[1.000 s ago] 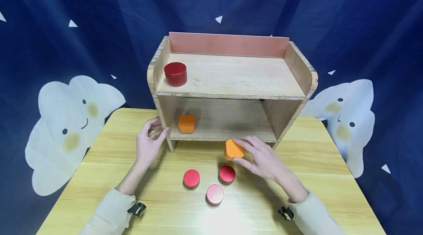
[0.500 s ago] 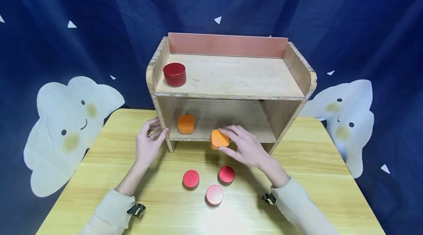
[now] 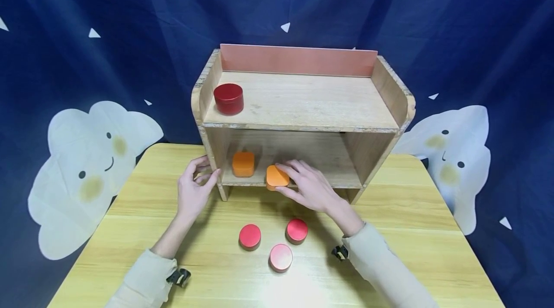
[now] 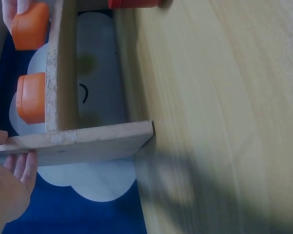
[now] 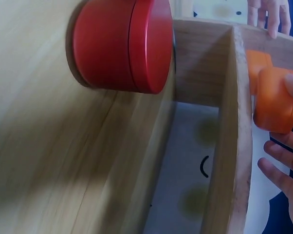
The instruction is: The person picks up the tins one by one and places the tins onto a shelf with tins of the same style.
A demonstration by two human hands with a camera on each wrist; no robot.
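Note:
My right hand (image 3: 309, 187) pinches an orange square tin (image 3: 277, 176) with rounded corners between thumb and fingers. The tin is at the front edge of the lower shelf, and the right wrist view shows it too (image 5: 275, 100). To its left on that shelf stands a second orange tin (image 3: 243, 164). My left hand (image 3: 195, 187) grips the left side panel of the wooden shelf unit (image 3: 207, 149), with fingers against the panel's outer face (image 4: 102, 148).
Three round red tins (image 3: 249, 237) (image 3: 296, 231) (image 3: 281, 257) stand on the wooden table (image 3: 207, 260) in front of the unit. A larger dark red tin (image 3: 228, 99) sits at the left of the upper shelf. A blue curtain (image 3: 130, 19) hangs behind.
My right hand has carried the orange tin left and away from me, from over the table to the lower shelf's front edge. The left hand stays on the side panel.

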